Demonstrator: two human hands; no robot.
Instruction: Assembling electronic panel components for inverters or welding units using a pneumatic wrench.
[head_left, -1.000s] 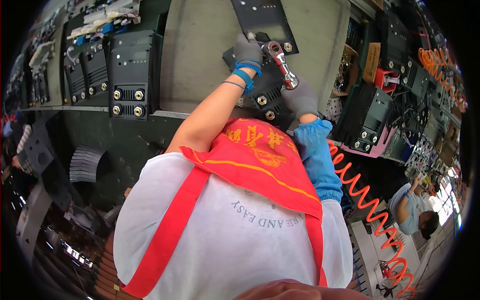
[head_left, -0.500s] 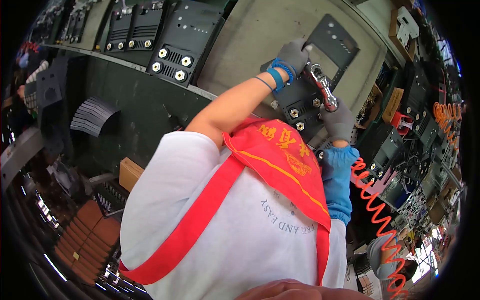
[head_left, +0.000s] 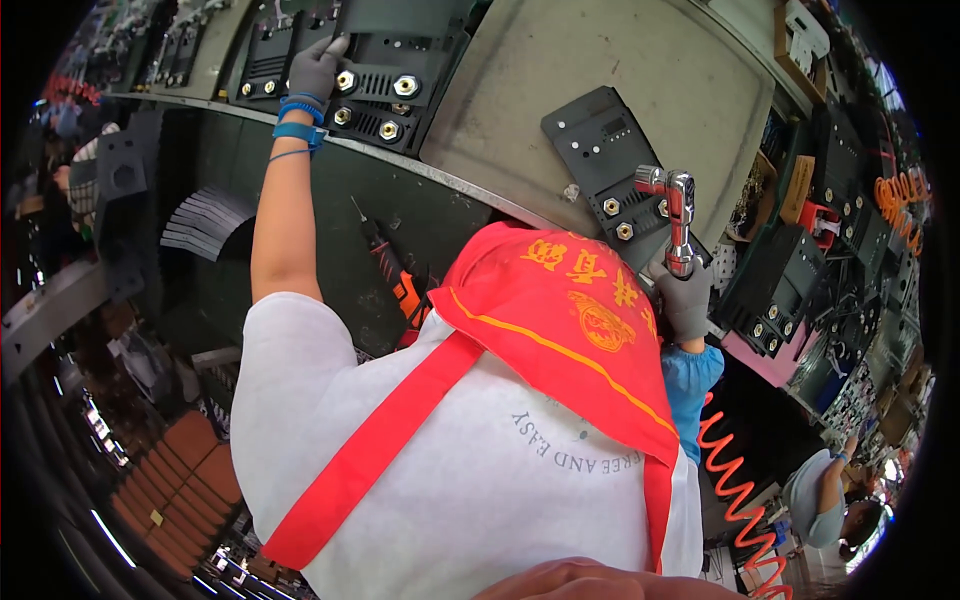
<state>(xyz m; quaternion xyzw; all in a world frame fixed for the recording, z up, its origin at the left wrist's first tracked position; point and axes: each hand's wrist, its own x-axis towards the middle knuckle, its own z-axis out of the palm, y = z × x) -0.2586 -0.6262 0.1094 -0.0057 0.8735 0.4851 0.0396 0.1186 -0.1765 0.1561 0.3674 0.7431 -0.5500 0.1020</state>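
Observation:
At the far left of the bench, my left hand (head_left: 316,70), in a grey glove, is closed at the left edge of a black metal panel (head_left: 385,52). Brass fittings with hex nuts show on that panel and just below it. My right hand (head_left: 685,300), also gloved, grips a chrome air ratchet wrench (head_left: 681,215), its head pointing up and left. Beneath the wrench, another black panel (head_left: 600,135) lies tilted on the grey work surface, partly hidden by the tool and my hand.
More black panels (head_left: 268,60) stand along the back left. An orange-handled screwdriver (head_left: 392,270) lies near my body. A coiled red air hose (head_left: 730,470) hangs at the right. Further right are panels (head_left: 775,285), a red holder (head_left: 820,222) and a cardboard box (head_left: 797,188).
My left hand has left the panel in front of me and reached left to the other panels. My right hand has drawn the wrench back toward me, and the front panel now lies flat.

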